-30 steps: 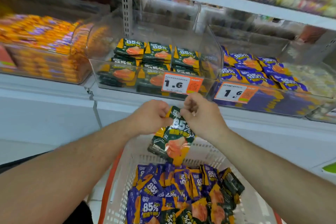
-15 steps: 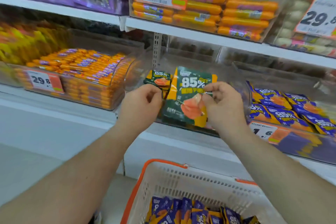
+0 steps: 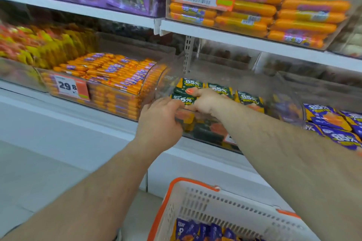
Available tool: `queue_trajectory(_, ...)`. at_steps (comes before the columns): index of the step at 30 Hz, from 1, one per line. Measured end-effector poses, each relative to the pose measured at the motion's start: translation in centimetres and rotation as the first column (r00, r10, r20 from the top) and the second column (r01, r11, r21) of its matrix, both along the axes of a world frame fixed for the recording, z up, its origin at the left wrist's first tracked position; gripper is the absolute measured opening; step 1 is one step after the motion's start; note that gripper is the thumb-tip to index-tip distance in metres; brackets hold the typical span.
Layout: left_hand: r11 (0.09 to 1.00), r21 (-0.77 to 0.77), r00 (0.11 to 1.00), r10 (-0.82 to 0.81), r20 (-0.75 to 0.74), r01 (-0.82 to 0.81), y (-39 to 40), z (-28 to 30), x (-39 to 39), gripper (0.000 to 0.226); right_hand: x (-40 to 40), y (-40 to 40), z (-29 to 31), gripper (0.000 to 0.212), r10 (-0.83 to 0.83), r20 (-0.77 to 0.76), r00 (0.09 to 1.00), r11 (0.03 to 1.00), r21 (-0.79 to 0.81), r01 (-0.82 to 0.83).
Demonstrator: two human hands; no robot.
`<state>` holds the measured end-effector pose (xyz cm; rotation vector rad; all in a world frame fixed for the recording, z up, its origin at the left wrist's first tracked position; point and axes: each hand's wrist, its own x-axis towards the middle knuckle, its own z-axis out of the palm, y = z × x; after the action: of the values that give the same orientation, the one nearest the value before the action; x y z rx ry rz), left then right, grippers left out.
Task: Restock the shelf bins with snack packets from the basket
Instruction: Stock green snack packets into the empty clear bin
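Packet: the green packet [image 3: 184,100] that half a second ago hung in front of the shelf, held up between both hands, is now down at the front of the clear bin [image 3: 274,92] at mid-frame, just over its front wall.
Left hand: the left hand [image 3: 158,121] has gone forward with it; its fingers are curled at the packet's lower left edge and seem to pinch it, though the packet there is partly hidden.
Right hand: the right hand [image 3: 205,101] reaches over the bin's front wall, fingers bent down onto the packet's top; whether it pinches or only presses, I cannot tell.
Bin contents: other green packets [image 3: 248,97] lie in rows behind the hands.
Neighbours: blue packets [image 3: 331,119] fill the bin at right; orange sausages [image 3: 109,76] the bin at left.
Basket: the basket [image 3: 195,197] at lower centre shows more blue packets inside.
Meaning: one packet is nearly placed; release looks next, and plenty is left to restock.
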<state>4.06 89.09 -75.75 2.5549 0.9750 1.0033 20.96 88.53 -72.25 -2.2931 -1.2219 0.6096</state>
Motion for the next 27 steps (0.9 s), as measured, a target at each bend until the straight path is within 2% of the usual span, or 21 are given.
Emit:
queue_trajectory(2,1.000,-0.014,0.999,-0.008,-0.036,0.007,-0.2,0.0,0.0,0.048,-0.5,0.1,0.4,0.060,0.109,0.269,0.957,0.986,-0.151,-0.070)
queue_trajectory(3,1.000,-0.019,0.999,-0.010,-0.043,0.009,-0.2,-0.1,0.0,0.049,-0.5,0.3,0.3,0.057,0.139,0.317,0.938,0.977,-0.196,-0.079)
queue_trajectory(7,0.999,-0.034,0.998,-0.011,-0.057,0.009,-0.2,-0.1,0.2,0.044,-0.9,0.7,0.1,0.045,0.238,0.350,0.906,0.939,-0.321,-0.123)
queue_trajectory(10,0.999,-0.034,0.998,-0.003,-0.058,0.001,-0.1,-0.2,0.4,0.040,-0.8,0.7,0.0,0.043,0.292,0.361,0.886,0.926,-0.339,-0.167)
queue_trajectory(12,1.000,0.001,1.000,-0.016,0.005,0.016,-0.1,-0.1,0.4,0.035,-0.8,0.6,0.0,0.044,0.284,0.369,0.885,0.932,-0.321,-0.166)
queue_trajectory(14,0.991,0.116,0.990,-0.082,0.119,0.068,-0.3,0.0,0.4,0.029,-0.9,0.4,0.0,0.044,0.213,0.338,0.917,0.968,-0.202,-0.150)
queue_trajectory(16,0.968,0.208,0.963,-0.180,0.200,0.138,-0.7,0.2,0.4,0.030,-0.9,-0.3,0.4,0.032,0.052,0.342,0.938,0.992,0.088,-0.087)
queue_trajectory(17,0.960,0.221,0.952,-0.220,0.212,0.172,-1.0,0.2,0.5,0.030,-1.0,-0.9,0.6,0.023,-0.054,0.354,0.934,0.972,0.232,-0.032)
queue_trajectory(19,0.959,0.172,0.937,-0.262,0.231,0.226,-1.8,-0.2,0.7,0.029,-1.4,-2.8,0.6,0.017,-0.175,0.379,0.909,0.887,0.461,-0.022)
queue_trajectory(21,0.952,0.060,0.929,-0.306,0.208,0.300,-3.2,-1.0,0.9,0.025,-2.5,-5.8,0.2,0.015,-0.202,0.314,0.928,0.713,0.697,-0.081)
queue_trajectory(23,0.913,-0.111,0.918,-0.384,0.098,0.393,-5.3,-1.6,1.3,0.020,-3.2,-9.5,-1.2,0.013,-0.217,0.250,0.943,0.557,0.826,-0.091)
queue_trajectory(24,0.882,-0.196,0.899,-0.438,-0.001,0.429,-6.4,-2.1,1.7,0.019,-3.3,-11.2,-2.5,0.012,-0.225,0.208,0.952,0.534,0.843,-0.059)
queue_trajectory(25,0.850,-0.266,0.858,-0.498,-0.124,0.455,-7.6,-2.7,2.1,0.022,-3.2,-13.0,-4.1,0.012,-0.229,0.153,0.961,0.548,0.836,-0.003)
queue_trajectory(27,0.784,-0.375,0.709,-0.614,-0.347,0.495,-9.4,-4.2,2.9,0.024,-2.6,-16.4,-7.7,0.014,-0.253,0.031,0.967,0.622,0.771,0.138)
